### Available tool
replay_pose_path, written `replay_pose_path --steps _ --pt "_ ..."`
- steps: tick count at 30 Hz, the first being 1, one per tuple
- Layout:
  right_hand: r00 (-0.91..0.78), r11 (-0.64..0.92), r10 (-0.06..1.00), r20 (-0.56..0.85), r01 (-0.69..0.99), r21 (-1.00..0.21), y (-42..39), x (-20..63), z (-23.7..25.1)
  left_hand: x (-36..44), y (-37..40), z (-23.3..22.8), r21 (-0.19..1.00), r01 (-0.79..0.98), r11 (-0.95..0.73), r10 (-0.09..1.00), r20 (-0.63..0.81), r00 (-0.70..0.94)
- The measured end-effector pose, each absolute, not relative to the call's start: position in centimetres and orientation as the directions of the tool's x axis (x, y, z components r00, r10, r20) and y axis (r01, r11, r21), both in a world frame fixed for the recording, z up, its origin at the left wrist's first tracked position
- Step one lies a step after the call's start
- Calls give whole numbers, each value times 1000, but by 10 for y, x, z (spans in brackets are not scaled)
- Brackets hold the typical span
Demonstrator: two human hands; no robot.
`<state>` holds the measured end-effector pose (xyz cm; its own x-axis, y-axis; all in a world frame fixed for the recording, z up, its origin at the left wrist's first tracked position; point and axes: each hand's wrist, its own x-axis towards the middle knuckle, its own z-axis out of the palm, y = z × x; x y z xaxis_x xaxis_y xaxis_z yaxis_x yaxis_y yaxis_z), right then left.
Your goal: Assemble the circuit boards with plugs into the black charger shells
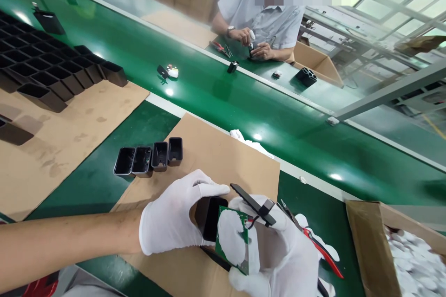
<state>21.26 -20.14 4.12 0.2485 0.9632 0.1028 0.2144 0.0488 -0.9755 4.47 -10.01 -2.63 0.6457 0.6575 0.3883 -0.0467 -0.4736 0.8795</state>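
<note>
My left hand [177, 211], in a white glove, is wrapped round an open black plastic case [211, 220] whose mouth faces right. In my white-gloved right hand [285, 250] is a green circuit board [232, 239], held upright by its edges just at the case's mouth. A white oval patch covers most of the board's face. Short wires run from the board to a flat black strip [252, 204], which lies across my right fingers. Whether the board touches the case is hard to tell. Beneath my hands lies a brown cardboard sheet [240, 158].
Several small black cases [160, 155] stand in a row at left; many more black cases [52, 74] sit on cardboard beyond. Red-handled pliers [322, 250] lie right, beside a carton [371, 246] of white pieces. Across the green conveyor belt [209, 88], a person [261, 23] handles small parts.
</note>
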Motion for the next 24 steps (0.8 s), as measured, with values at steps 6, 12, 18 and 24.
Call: replay_pose_path --steps 6,12,18,24 --pt "311 -24 945 105 385 -923 -216 223 19 44 -100 -30 884 -65 -462 627 378 681" --pt "255 -63 967 25 330 -942 -218 221 18 43 -101 -33 873 -57 -485 623 391 678" --pt "173 -138 979 -105 198 -970 -215 215 23 43 -102 -33 884 -41 -466 633 366 682" --pt "149 71 973 176 533 -843 -211 217 24 45 -101 -36 884 -68 -463 623 379 684"
